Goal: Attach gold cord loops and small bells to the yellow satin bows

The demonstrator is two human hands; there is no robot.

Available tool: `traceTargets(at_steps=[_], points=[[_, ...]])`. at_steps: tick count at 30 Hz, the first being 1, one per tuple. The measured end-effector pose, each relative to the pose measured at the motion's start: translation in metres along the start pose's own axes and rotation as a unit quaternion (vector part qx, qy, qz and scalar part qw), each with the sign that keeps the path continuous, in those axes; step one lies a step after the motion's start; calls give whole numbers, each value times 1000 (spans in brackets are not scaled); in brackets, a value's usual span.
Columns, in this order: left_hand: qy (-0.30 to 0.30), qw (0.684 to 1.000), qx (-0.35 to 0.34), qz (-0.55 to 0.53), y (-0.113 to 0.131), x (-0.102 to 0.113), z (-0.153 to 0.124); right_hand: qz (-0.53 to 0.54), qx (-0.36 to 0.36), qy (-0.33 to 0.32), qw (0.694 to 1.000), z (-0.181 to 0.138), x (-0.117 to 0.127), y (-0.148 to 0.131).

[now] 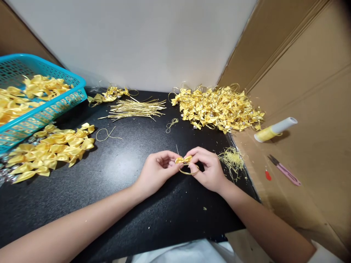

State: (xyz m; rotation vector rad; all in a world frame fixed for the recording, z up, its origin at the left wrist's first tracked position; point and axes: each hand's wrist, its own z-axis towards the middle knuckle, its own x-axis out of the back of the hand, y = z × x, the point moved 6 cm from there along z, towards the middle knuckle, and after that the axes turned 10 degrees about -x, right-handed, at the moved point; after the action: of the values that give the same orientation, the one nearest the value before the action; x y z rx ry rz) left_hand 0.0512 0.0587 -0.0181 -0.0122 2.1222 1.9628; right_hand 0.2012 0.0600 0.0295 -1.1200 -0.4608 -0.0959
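A small yellow ribbon bow (183, 159) is pinched between my two hands above the black table. My left hand (161, 166) grips the bow's left end between thumb and fingers. On the other side, my right hand (207, 166) holds its right part together with a loop of gold cord (188, 173) that hangs below the bow. A thin needle (177, 149) sticks up beside the bow; which fingers hold it, if any, I cannot tell.
Bows fill a blue basket (46, 106) and lie before it (55, 146) near silver bells. Gold cords (137, 109) lie behind my hands, looped bows (216, 107) at back right. Thread scraps (233, 159), a thread spool (274, 129), a needle threader (268, 175) and thread snips (285, 170) are at right.
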Motion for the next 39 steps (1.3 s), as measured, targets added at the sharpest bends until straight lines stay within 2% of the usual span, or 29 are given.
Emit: traceTargets(at_steps=[11,19,30,35,39], points=[[-2,1000,15,1,-1,-2,-1,-44,6,35,998,0,-2,-2],[-4,997,-12,80,0,-2,-3,-51,8,38,998,0,-4,-3],[15,997,-17,71,4,-2,-3,-61,12,38,997,0,-7,-3],[46,997,-3,69,5,1,-2,-100,-7,111,989,-5,1,-8],[52,995,-8,89,6,2,-2,-171,46,112,978,-11,-2,-23]])
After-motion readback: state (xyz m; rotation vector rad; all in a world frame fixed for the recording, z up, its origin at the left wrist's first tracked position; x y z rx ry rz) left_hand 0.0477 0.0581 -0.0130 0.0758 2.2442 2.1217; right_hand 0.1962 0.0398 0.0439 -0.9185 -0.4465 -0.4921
